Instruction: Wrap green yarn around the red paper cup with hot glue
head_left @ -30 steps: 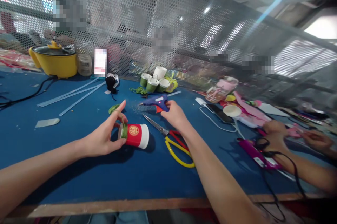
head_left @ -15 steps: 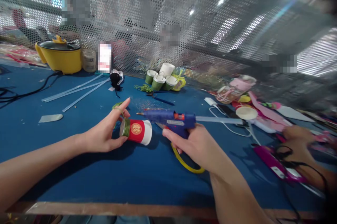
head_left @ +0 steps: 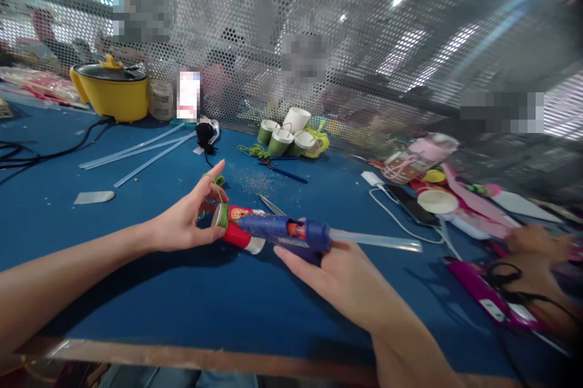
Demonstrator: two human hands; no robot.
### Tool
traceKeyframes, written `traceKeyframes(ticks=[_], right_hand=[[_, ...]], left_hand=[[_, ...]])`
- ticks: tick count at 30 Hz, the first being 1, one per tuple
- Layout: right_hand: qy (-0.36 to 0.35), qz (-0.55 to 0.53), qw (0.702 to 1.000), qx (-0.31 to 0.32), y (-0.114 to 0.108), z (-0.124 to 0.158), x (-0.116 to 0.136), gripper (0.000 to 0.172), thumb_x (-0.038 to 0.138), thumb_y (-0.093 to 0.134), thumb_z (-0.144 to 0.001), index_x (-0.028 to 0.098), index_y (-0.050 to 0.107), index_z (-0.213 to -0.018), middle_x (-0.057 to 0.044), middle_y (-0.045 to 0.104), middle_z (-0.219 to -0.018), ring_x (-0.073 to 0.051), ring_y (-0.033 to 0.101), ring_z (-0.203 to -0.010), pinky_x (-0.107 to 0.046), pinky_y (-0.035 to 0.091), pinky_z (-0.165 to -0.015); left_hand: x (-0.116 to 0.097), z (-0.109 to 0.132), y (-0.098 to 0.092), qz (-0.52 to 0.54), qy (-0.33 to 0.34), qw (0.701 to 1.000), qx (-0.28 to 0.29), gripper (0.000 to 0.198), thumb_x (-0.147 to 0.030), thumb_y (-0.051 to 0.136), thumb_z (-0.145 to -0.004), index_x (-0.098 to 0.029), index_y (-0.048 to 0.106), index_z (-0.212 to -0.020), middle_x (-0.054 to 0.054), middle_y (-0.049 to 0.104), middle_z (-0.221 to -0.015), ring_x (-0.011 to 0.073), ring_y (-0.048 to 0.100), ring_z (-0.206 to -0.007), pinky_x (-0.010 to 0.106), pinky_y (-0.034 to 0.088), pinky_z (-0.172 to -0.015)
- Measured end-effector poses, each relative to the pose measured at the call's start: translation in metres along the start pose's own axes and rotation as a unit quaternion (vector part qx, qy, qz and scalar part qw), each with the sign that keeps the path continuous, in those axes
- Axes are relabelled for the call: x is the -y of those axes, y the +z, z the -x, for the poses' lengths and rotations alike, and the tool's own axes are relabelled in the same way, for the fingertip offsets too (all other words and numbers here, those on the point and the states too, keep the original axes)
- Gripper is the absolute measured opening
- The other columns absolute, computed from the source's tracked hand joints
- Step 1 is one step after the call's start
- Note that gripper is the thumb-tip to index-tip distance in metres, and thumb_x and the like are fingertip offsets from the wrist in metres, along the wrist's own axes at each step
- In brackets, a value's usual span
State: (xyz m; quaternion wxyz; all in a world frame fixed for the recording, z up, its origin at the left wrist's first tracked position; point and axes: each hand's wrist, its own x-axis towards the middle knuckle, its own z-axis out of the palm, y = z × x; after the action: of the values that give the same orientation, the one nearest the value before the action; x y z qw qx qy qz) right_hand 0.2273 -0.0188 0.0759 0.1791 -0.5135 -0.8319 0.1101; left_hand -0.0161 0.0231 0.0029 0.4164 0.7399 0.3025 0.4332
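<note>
My left hand [head_left: 186,221] grips the green-wrapped end of a red paper cup [head_left: 237,227] that lies on its side on the blue table [head_left: 159,291]; the forefinger points up with green cord looped round it. My right hand [head_left: 339,275] is closed on a blue glue gun [head_left: 285,231] with a clear glue stick [head_left: 373,240] out of its back. The gun's nozzle points left and lies across the cup near the green band.
Scissors [head_left: 271,204] lie just behind the cup. Green-wrapped cups [head_left: 285,136], clear glue sticks [head_left: 136,154] and a yellow pot [head_left: 112,90] stand further back by the mesh wall. Another person's hands [head_left: 537,254] work at the right among pink items, a phone and cables.
My right hand picked the glue gun off the table, drew it toward me and brought its nozzle onto the cup. The left hand kept hold of the cup.
</note>
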Motion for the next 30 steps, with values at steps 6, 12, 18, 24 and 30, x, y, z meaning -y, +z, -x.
traceKeyframes(ticks=[6, 12, 18, 24, 30], right_hand=[[-0.006, 0.035, 0.999, -0.001, 0.0031, 0.0002, -0.0016, 0.023, 0.037, 0.053, -0.083, 0.023, 0.071, -0.077, -0.004, 0.074, -0.087, -0.025, 0.069, -0.084, -0.035, 0.054, -0.076], [-0.026, 0.042, 0.999, 0.003, 0.0021, -0.0007, 0.0012, 0.021, 0.032, 0.053, -0.084, 0.022, 0.070, -0.091, -0.005, 0.073, -0.085, -0.024, 0.068, -0.085, -0.034, 0.054, -0.077], [-0.009, 0.057, 0.998, -0.009, 0.0014, -0.0011, 0.0025, 0.020, 0.032, 0.053, -0.082, 0.021, 0.070, -0.079, -0.007, 0.073, -0.085, -0.025, 0.068, -0.083, -0.036, 0.054, -0.077], [-0.031, 0.043, 0.999, 0.008, 0.0020, -0.0007, 0.0042, 0.014, 0.029, 0.055, -0.080, 0.022, 0.067, -0.080, -0.005, 0.072, -0.082, -0.023, 0.068, -0.077, -0.033, 0.054, -0.070], [-0.044, 0.040, 0.998, -0.013, -0.0020, -0.0048, 0.0048, 0.018, 0.026, 0.051, -0.083, 0.023, 0.068, -0.087, -0.006, 0.072, -0.087, -0.023, 0.067, -0.085, -0.034, 0.053, -0.078]], left_hand=[[-0.0009, -0.0001, 0.0003, -0.020, 0.006, 1.000, 0.003, 0.096, -0.015, 0.063, -0.074, -0.029, -0.002, -0.144, 0.004, 0.046, -0.102, 0.0187, 0.052, -0.095, 0.038, 0.047, -0.086], [0.0002, 0.0000, 0.0002, -0.034, 0.012, 0.999, -0.001, 0.096, -0.014, 0.063, -0.074, -0.028, -0.001, -0.145, 0.005, 0.046, -0.103, 0.0183, 0.051, -0.094, 0.037, 0.047, -0.086], [0.0005, 0.0001, 0.0007, -0.051, 0.035, 0.998, -0.002, 0.093, -0.014, 0.062, -0.074, -0.028, 0.004, -0.145, 0.006, 0.046, -0.106, 0.0203, 0.049, -0.102, 0.038, 0.045, -0.091], [0.0014, 0.0011, -0.0004, -0.067, 0.039, 0.997, 0.003, 0.088, -0.014, 0.062, -0.075, -0.028, 0.009, -0.143, 0.011, 0.044, -0.118, 0.0237, 0.048, -0.106, 0.041, 0.044, -0.093], [-0.0016, 0.0020, 0.0002, -0.088, 0.046, 0.995, 0.011, 0.090, -0.014, 0.061, -0.075, -0.028, 0.006, -0.144, 0.010, 0.044, -0.113, 0.0242, 0.049, -0.105, 0.044, 0.040, -0.096]])
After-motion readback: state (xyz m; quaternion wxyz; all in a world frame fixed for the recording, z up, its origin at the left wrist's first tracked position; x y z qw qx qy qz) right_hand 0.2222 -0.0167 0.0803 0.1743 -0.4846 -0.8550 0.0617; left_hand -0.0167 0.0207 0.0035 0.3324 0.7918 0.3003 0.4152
